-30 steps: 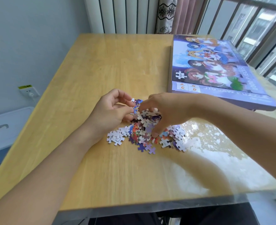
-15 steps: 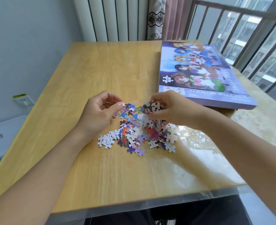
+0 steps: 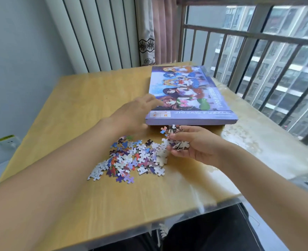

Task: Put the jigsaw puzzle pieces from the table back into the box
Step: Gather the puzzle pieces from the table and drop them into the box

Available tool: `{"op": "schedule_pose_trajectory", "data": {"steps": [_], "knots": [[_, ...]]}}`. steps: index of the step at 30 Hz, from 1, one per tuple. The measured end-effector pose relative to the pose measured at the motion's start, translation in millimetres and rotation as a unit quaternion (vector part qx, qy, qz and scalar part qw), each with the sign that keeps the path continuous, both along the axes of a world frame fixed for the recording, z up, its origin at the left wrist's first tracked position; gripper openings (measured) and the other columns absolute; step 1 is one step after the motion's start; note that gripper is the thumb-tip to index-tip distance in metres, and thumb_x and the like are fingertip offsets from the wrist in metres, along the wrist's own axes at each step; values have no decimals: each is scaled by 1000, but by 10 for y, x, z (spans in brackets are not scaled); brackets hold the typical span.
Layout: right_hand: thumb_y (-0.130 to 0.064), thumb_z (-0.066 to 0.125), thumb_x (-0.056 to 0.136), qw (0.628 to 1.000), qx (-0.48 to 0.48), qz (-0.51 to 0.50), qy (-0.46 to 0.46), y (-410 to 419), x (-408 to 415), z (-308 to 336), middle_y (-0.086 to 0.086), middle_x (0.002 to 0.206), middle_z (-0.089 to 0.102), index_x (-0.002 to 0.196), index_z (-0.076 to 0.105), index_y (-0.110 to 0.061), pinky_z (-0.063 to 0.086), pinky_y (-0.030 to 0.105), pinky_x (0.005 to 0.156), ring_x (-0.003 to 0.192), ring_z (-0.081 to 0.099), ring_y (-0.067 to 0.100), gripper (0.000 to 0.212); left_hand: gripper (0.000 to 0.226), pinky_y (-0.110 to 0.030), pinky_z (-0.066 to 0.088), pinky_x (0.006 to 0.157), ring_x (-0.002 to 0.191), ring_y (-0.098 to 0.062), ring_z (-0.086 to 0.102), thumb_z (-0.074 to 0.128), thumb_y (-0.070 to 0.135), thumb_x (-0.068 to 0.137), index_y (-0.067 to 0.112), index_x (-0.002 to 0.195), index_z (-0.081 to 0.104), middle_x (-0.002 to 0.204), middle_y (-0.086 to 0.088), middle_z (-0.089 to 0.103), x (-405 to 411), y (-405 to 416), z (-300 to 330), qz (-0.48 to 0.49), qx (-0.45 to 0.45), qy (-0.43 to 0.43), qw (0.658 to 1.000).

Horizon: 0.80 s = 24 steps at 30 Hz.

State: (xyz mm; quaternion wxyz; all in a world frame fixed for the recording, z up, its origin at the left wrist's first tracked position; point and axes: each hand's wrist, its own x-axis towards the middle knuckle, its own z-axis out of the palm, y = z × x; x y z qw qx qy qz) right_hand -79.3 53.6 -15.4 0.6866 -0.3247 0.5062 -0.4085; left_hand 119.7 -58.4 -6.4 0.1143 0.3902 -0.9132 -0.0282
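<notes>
Near the tabletop's right edge, the left hand (image 3: pixel 137 113) has left the heap and now reaches, fingers straight, to the closed box (image 3: pixel 191 98), so its lid probably comes up next. The right hand (image 3: pixel 195 144) has lifted clear, gripping a bunch of pieces (image 3: pixel 175 134). Most of the thin, knobbly cardboard puzzle pieces (image 3: pixel 129 158) lie mid-table on glossy wood.

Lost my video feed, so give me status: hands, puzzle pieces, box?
Left hand open, reaching the closed box. Right hand gripping a clutch of pieces. Pile of loose pieces on the table. Lid in the way.
</notes>
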Motion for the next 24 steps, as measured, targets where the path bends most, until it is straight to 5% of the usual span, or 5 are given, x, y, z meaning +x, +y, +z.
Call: {"op": "schedule_pose_trajectory", "data": {"steps": [4, 8, 12, 24], "knots": [[3, 65, 92, 1000, 2, 3, 15, 78, -212, 32, 13, 89, 64, 96, 68, -3, 60, 28, 60, 77, 71, 27, 7, 31, -41, 52, 80, 101, -26, 63, 61, 13, 91, 22, 120, 67, 118, 1, 68, -135, -77, 26, -18, -56, 57, 997], [4, 66, 91, 999, 9, -31, -23, 49, -416, 220, 18, 100, 63, 94, 67, 0, 59, 27, 58, 80, 71, 27, 5, 32, -38, 49, 77, 86, -31, 64, 50, 22, 90, 15, 109, 74, 97, -8, 75, -291, -115, 287, 32, -78, 179, 980], [1, 69, 90, 996, 31, -71, -48, -187, -516, 541, 22, 124, 58, 116, 58, 3, 60, 24, 57, 86, 72, 25, 29, 16, -20, 39, 67, 63, -4, 52, 61, 17, 95, 15, 100, 76, 71, 4, 66, -470, -175, 718, 33, -98, 246, 964], [0, 48, 101, 978, 68, -188, -62, -717, -668, 1248, 25, 115, 57, 124, 50, 10, 64, 40, 62, 102, 65, 37, 25, 15, -34, 51, 86, 86, -18, 65, 63, 20, 96, 21, 100, 77, 85, 6, 72, -609, -193, 1195, 34, -98, 258, 961]]}}
